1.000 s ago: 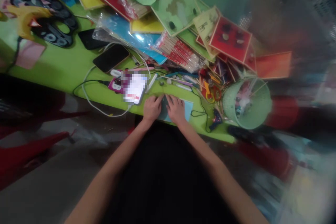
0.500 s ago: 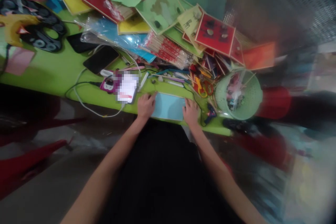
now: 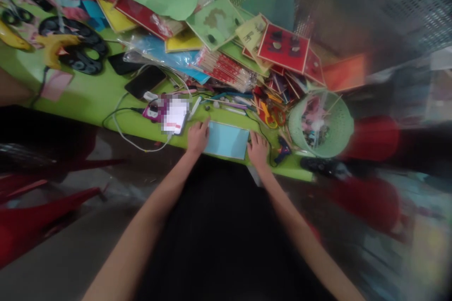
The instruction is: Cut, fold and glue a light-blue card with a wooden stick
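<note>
A light blue card (image 3: 227, 139) lies flat at the near edge of the green table (image 3: 95, 99). My left hand (image 3: 197, 137) rests at the card's left edge, fingers laid along it. My right hand (image 3: 258, 147) sits at the card's right edge, fingers bent down onto the table. The picture is blurred, so I cannot see whether the fingers pinch the card or only touch it.
A lit phone (image 3: 174, 117) on a white cable lies left of the card, a dark phone (image 3: 144, 82) beyond it. A green basket (image 3: 321, 127) of small items stands right. Coloured boards, papers and stick packets (image 3: 226, 66) pile behind. Scissors (image 3: 270, 117) and pens lie close.
A second ago both hands lay together over the middle of the blue card. They have slid apart to its left and right edges, baring the card. The view has shifted slightly.
</note>
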Tool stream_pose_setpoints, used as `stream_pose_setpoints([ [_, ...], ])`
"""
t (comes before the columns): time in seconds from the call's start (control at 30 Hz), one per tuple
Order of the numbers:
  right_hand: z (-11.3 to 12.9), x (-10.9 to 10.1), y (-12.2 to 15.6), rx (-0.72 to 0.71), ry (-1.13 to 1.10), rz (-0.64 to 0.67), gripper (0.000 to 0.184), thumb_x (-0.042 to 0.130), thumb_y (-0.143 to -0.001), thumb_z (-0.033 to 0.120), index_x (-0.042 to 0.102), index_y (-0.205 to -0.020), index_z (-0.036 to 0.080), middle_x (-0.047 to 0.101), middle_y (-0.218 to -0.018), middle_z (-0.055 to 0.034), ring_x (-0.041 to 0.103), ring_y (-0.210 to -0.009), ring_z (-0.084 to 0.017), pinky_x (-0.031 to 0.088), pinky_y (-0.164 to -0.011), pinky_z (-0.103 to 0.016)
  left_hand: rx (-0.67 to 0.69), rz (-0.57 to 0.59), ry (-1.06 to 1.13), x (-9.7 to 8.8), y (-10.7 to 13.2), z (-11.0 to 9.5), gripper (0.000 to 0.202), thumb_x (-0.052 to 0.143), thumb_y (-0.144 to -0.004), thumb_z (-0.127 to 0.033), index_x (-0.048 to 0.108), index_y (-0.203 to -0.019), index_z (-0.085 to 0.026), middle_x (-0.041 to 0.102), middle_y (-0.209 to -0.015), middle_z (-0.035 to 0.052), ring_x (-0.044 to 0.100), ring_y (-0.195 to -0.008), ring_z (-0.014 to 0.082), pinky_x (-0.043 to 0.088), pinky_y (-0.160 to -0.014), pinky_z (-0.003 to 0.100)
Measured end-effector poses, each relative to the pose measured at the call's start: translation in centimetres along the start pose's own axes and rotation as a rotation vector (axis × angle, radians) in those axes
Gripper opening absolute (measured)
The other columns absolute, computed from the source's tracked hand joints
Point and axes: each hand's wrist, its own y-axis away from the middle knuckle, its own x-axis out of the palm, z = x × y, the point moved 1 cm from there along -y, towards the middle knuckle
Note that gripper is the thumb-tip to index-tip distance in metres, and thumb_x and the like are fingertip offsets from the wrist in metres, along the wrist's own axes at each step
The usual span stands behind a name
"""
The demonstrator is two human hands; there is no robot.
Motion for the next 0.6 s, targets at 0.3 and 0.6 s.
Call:
stream_pose_setpoints([
  [0.3, -3.7, 0.7, 2.1, 0.06, -0.037, -0.042, 0.048, 0.047, -0.101, 0.024, 0.057, -0.147, 0.019, 0.059, -0.147, -0.0172, 0.052, -0.126, -0.03, 0.036, -0.107, -0.046, -0.202, -0.037, -0.006, -1.2, 1.7, -0.3, 0.057, 0.046, -0.094, -0.02, 0.056, -0.15, -0.019, 0.074, -0.108, 0.0143, 0.068, -0.089, 0.0261, 0.049, -0.079, 0.035],
  [0.6, -2.7, 0.2, 2.9, 0.077, -0.17, -0.078, 0.043, 0.049, -0.099, 0.024, 0.063, -0.139, 0.018, 0.065, -0.136, -0.0156, 0.055, -0.121, -0.029, 0.037, -0.104, -0.043, -0.433, -0.015, 0.206, -2.5, 4.8, 0.3, 0.06, 0.054, -0.089, -0.017, 0.052, -0.149, -0.015, 0.076, -0.093, 0.0086, 0.071, -0.085, 0.0251, 0.054, -0.077, 0.034],
])
